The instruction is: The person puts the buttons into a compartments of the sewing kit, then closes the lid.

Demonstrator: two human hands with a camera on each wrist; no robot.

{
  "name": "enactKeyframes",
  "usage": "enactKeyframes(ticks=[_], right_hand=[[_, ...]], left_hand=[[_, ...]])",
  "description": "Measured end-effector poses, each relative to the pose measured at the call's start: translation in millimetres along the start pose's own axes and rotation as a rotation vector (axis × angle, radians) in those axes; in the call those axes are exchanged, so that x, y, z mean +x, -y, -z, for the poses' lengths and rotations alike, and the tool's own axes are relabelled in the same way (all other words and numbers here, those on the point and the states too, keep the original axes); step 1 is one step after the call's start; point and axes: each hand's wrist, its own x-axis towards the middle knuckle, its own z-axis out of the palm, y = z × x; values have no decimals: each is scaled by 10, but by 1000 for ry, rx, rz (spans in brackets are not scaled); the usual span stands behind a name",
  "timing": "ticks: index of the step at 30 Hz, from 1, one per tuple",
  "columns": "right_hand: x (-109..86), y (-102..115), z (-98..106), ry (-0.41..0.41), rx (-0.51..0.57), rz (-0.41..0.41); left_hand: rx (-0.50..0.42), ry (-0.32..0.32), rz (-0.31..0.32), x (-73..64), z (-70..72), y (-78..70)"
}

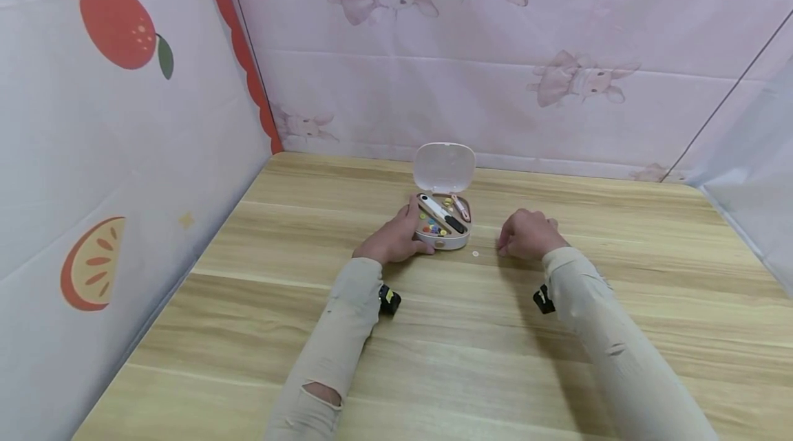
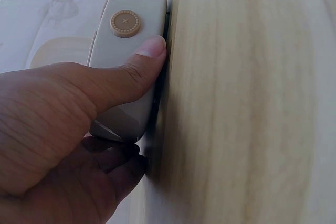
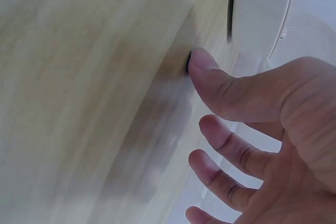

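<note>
My left hand (image 1: 396,233) grips the near left corner of a small white sewing box (image 1: 451,243), thumb on its front wall below a round brown button-shaped clasp (image 2: 125,23). The box's clear lid (image 1: 444,167) stands up at the back. Inside lie colourful buttons (image 1: 434,228), a slim white tool with a black end (image 1: 438,209) and a small pink-and-white item (image 1: 461,208). To the right of the box, my right hand (image 1: 529,234) pinches a small dark piece (image 3: 189,62) at the thumb tip, down at the tabletop; the index finger is mostly hidden behind the thumb.
A small white button (image 1: 476,254) lies on the wooden table (image 1: 446,345) between the box and my right hand. Behind the table hangs a pink rabbit-print cloth (image 1: 483,83), and a fruit-print cloth (image 1: 155,152) hangs along the left side.
</note>
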Motion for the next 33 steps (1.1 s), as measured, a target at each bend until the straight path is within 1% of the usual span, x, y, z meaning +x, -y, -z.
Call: enactKeyframes(ticks=[10,25,33], right_hand=[[-8,36,-22,-24,4,2],[5,60,-65,-55,-12,4],[12,54,-83,-83,10,10]], left_hand=[[-19,4,-4,1,12,7],[-9,11,4,14,6,18],[-2,13,3,16,21,8]])
